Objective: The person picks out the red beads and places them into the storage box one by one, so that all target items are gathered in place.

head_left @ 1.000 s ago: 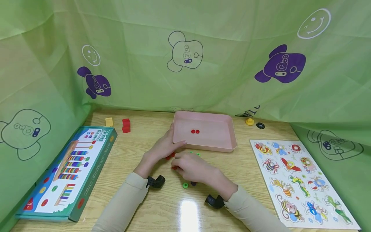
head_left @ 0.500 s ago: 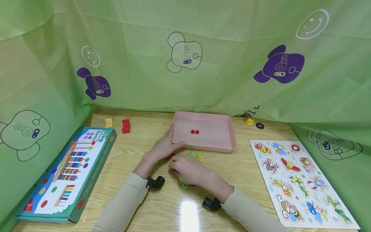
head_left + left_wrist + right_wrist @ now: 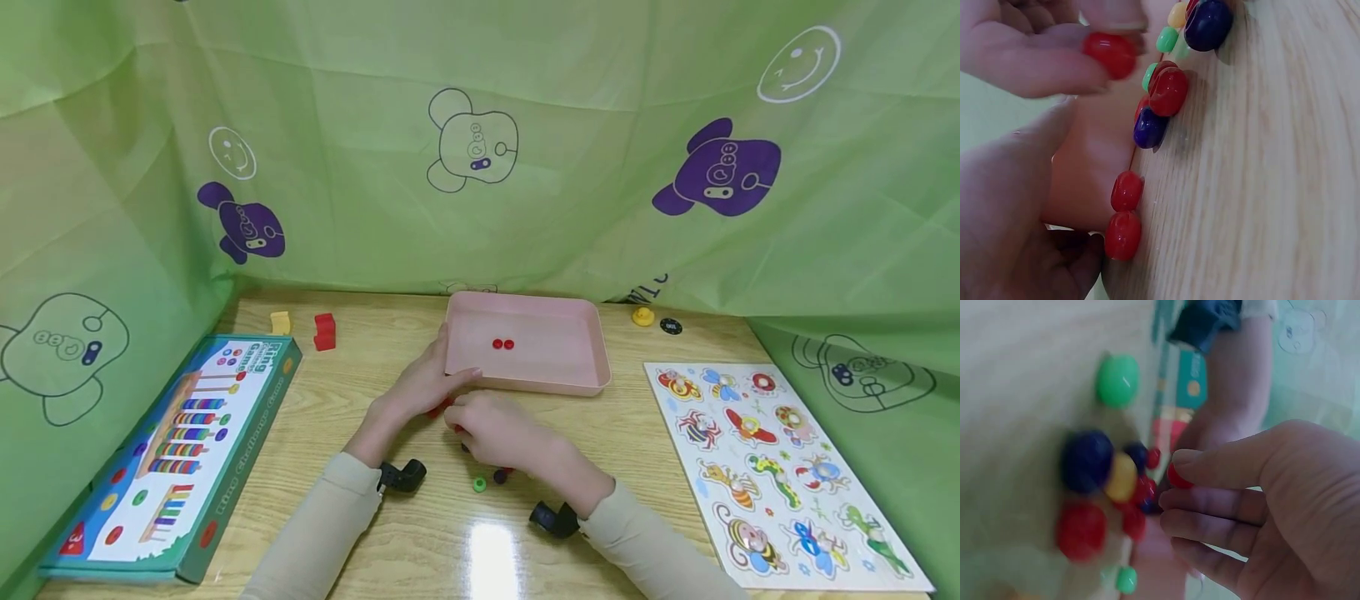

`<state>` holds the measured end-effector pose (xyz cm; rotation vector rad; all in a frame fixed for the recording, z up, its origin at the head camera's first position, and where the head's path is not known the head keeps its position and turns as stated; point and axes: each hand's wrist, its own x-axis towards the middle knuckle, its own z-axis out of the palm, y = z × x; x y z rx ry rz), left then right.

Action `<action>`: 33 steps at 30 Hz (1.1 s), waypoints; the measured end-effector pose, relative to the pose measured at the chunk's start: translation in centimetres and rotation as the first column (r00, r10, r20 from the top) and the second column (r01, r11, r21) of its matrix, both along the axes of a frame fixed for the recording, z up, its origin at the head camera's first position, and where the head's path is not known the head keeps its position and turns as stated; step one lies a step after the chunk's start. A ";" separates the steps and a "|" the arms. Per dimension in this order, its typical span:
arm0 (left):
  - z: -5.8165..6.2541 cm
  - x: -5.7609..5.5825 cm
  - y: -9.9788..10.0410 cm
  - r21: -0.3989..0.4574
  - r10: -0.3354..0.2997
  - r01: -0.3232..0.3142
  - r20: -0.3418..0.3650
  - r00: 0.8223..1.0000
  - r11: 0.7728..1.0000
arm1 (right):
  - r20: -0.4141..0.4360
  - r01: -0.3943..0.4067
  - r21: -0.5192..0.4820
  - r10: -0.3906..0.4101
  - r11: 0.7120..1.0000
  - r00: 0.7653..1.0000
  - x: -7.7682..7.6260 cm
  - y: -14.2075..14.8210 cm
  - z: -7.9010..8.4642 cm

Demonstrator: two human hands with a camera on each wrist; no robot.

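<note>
In the head view my left hand (image 3: pixel 420 387) grips the near left corner of a pink tray (image 3: pixel 532 386), its thumb on the near rim and its fingers along the left wall. Two red rings (image 3: pixel 503 344) lie inside the tray. My right hand (image 3: pixel 502 429) is just in front of the tray. Between its thumb and index finger it pinches a small red ring (image 3: pixel 1113 55), raised off the table in the left wrist view. A pair of red rings (image 3: pixel 1125 215) lies beside my left hand. Other rings, red, dark blue (image 3: pixel 1087 461), green and yellow, lie under and around my right hand.
At the left lies a flat game box (image 3: pixel 180 450), with yellow (image 3: pixel 281 322) and red (image 3: pixel 325 332) blocks behind it. An insect picture board (image 3: pixel 772 475) covers the right side. A yellow duck (image 3: pixel 642 317) and a black chip (image 3: pixel 671 327) sit at the back right.
My right hand has shifted slightly right and back, with the red ring showing at its fingertips again. It now covers the green and yellow rings seen behind it. My left hand keeps its place.
</note>
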<state>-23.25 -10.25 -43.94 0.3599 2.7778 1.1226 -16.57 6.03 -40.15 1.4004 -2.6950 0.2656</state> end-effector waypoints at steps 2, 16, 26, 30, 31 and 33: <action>-0.1 0.0 0.0 0.000 -0.005 0.005 -0.005 1.000 1.000 | 0.000 0.026 -0.007 -0.026 1.000 1.000 -0.4 0.5 0.3; 0.1 0.1 0.1 -0.026 0.015 -0.015 0.001 1.000 1.000 | 0.174 0.302 -0.155 -0.275 0.940 0.946 -4.3 4.4 1.6; 0.0 0.0 0.3 -0.012 0.045 -0.045 0.019 0.999 0.999 | 0.260 0.435 -0.250 -0.373 0.865 0.891 -6.5 6.6 0.8; 0.0 0.0 0.3 0.003 0.047 -0.047 0.034 0.998 0.999 | 0.238 0.496 -0.248 -0.444 0.832 0.864 -7.5 7.5 -0.1; 0.0 0.0 0.3 0.006 0.046 -0.046 0.036 0.998 0.999 | 0.235 0.512 -0.248 -0.461 0.823 0.856 -7.7 7.8 -0.4; 0.0 0.0 0.3 0.008 0.041 -0.041 0.038 0.998 0.999 | 0.231 0.540 -0.243 -0.492 0.806 0.839 -8.1 8.2 -1.0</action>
